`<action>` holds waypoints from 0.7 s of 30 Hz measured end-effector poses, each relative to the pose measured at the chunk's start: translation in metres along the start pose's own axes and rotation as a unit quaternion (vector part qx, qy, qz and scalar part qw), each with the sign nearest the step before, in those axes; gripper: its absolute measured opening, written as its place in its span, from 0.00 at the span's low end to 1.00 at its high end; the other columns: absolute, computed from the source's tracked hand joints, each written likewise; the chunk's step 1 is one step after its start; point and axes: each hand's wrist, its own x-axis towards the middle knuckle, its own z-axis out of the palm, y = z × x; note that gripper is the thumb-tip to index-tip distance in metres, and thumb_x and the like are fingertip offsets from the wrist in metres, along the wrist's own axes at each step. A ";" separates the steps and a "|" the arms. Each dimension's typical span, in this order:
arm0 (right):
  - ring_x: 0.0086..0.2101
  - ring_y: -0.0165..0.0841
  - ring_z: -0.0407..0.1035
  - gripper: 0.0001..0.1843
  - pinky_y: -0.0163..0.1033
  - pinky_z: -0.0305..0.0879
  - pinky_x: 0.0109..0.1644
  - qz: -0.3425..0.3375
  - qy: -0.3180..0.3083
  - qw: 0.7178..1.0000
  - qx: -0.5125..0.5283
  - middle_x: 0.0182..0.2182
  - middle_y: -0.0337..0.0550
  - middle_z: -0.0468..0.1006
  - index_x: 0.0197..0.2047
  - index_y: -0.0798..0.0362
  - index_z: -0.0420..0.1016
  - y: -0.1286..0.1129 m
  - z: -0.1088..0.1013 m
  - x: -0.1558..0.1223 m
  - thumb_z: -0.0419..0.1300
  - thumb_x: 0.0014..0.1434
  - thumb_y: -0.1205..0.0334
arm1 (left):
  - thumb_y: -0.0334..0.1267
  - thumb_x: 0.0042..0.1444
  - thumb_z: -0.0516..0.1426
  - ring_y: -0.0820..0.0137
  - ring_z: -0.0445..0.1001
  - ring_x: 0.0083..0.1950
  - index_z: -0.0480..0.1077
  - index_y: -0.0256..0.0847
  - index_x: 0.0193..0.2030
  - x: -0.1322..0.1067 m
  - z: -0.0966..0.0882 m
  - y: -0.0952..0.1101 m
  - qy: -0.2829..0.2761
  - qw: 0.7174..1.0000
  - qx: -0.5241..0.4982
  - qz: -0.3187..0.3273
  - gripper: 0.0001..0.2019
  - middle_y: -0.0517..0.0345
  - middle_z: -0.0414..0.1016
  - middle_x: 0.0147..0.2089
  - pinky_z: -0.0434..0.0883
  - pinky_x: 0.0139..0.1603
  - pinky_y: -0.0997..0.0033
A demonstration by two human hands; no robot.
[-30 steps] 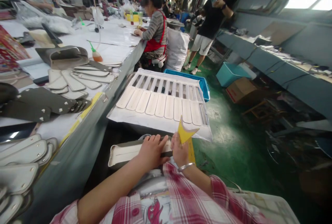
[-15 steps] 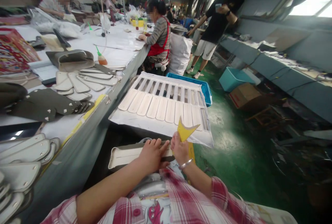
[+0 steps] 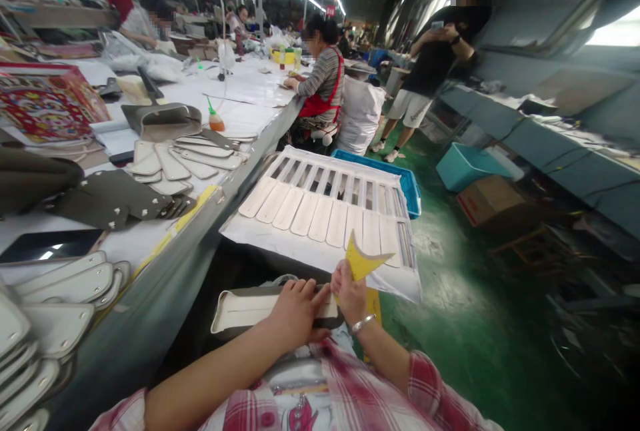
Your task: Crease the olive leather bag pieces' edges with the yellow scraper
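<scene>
My left hand (image 3: 295, 314) lies across a long dark grey piece with a cream panel (image 3: 245, 311), over my lap. Its fingers press on the top while the thumb curls at the near edge. At the right end of this piece, my right hand (image 3: 351, 292) is closed around a flat yellow tool (image 3: 364, 263) with a curved, two-pointed end sticking up. Any contact between the tool's lower end and the piece is hidden by my fingers. Just beyond, a white-covered board (image 3: 300, 244) carries a row of cream strips (image 3: 317, 214) with rounded ends.
On the left table lie stacks of cream strips (image 3: 65, 278), dark grey pieces (image 3: 107, 201), a phone (image 3: 53, 244) and a glue bottle (image 3: 216, 122). A blue crate (image 3: 411, 191) is under the board. One co-worker (image 3: 325, 84) sits ahead; another person (image 3: 435, 51) stands at right.
The whole view has shifted, so the scene sits further right and lower. Both my hands keep nearly the same hold. The standing person has brought a lowered hand up to the phone.
</scene>
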 end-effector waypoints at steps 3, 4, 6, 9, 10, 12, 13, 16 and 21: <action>0.13 0.21 0.42 0.22 0.28 0.44 0.13 0.031 -0.040 0.998 0.030 0.13 0.25 0.47 0.24 0.51 0.56 -0.009 0.001 0.015 0.56 0.51 0.42 | 0.61 0.44 0.55 0.54 0.61 0.53 0.52 0.40 0.62 0.000 -0.002 0.000 0.003 1.000 -0.011 -0.004 0.42 0.44 0.63 0.56 0.56 0.53 0.55; 0.12 0.20 0.42 0.22 0.28 0.44 0.13 0.041 -0.057 0.997 0.037 0.13 0.25 0.47 0.25 0.51 0.56 -0.012 0.002 0.020 0.56 0.51 0.42 | 0.60 0.43 0.55 0.55 0.61 0.54 0.52 0.40 0.62 -0.001 -0.002 0.000 0.004 1.000 -0.015 -0.004 0.42 0.44 0.63 0.56 0.55 0.53 0.55; 0.13 0.20 0.42 0.21 0.27 0.44 0.13 0.061 -0.095 0.993 0.042 0.14 0.25 0.47 0.25 0.51 0.57 -0.015 0.006 0.029 0.57 0.51 0.43 | 0.60 0.43 0.56 0.55 0.61 0.54 0.52 0.39 0.62 -0.001 -0.003 0.000 0.005 1.000 -0.021 -0.007 0.42 0.44 0.62 0.57 0.55 0.54 0.56; 0.12 0.19 0.43 0.21 0.26 0.43 0.13 0.101 -0.159 0.982 0.032 0.13 0.25 0.48 0.24 0.52 0.57 -0.016 0.011 0.036 0.59 0.49 0.45 | 0.58 0.42 0.57 0.55 0.62 0.54 0.53 0.39 0.61 0.000 -0.003 0.001 0.006 0.999 -0.031 -0.015 0.42 0.44 0.63 0.56 0.55 0.54 0.56; 0.12 0.19 0.42 0.20 0.26 0.43 0.12 0.115 -0.179 0.977 0.025 0.13 0.25 0.48 0.24 0.52 0.57 -0.016 0.012 0.038 0.60 0.49 0.45 | 0.58 0.41 0.58 0.55 0.62 0.54 0.53 0.39 0.61 0.000 -0.004 0.001 0.008 0.999 -0.035 -0.016 0.42 0.44 0.63 0.56 0.55 0.54 0.56; 0.12 0.19 0.42 0.20 0.26 0.42 0.12 0.139 -0.212 0.967 0.010 0.13 0.25 0.48 0.24 0.52 0.57 -0.016 0.014 0.040 0.60 0.49 0.46 | 0.58 0.41 0.58 0.55 0.62 0.53 0.55 0.37 0.60 0.002 -0.004 0.002 0.012 0.999 -0.042 -0.017 0.42 0.45 0.64 0.56 0.55 0.54 0.56; 0.12 0.19 0.42 0.20 0.26 0.41 0.12 0.147 -0.225 0.963 0.003 0.13 0.25 0.48 0.24 0.52 0.58 -0.016 0.014 0.040 0.60 0.49 0.46 | 0.58 0.41 0.58 0.55 0.62 0.53 0.55 0.37 0.59 0.002 -0.004 0.002 0.014 0.999 -0.045 -0.017 0.41 0.45 0.64 0.56 0.55 0.54 0.56; 0.12 0.19 0.42 0.20 0.27 0.40 0.13 0.153 -0.251 0.956 -0.015 0.13 0.25 0.48 0.24 0.53 0.58 -0.015 0.011 0.039 0.60 0.49 0.46 | 0.57 0.41 0.59 0.56 0.62 0.53 0.57 0.36 0.57 0.003 -0.003 0.003 0.016 0.998 -0.053 -0.021 0.39 0.44 0.65 0.55 0.55 0.54 0.56; 0.14 0.20 0.46 0.18 0.28 0.44 0.16 0.104 -0.221 0.969 -0.037 0.13 0.27 0.52 0.24 0.54 0.61 -0.009 0.002 0.029 0.61 0.50 0.49 | 0.57 0.41 0.59 0.56 0.62 0.54 0.60 0.34 0.53 0.007 0.001 0.002 0.013 0.997 -0.071 -0.024 0.37 0.43 0.66 0.55 0.54 0.56 0.58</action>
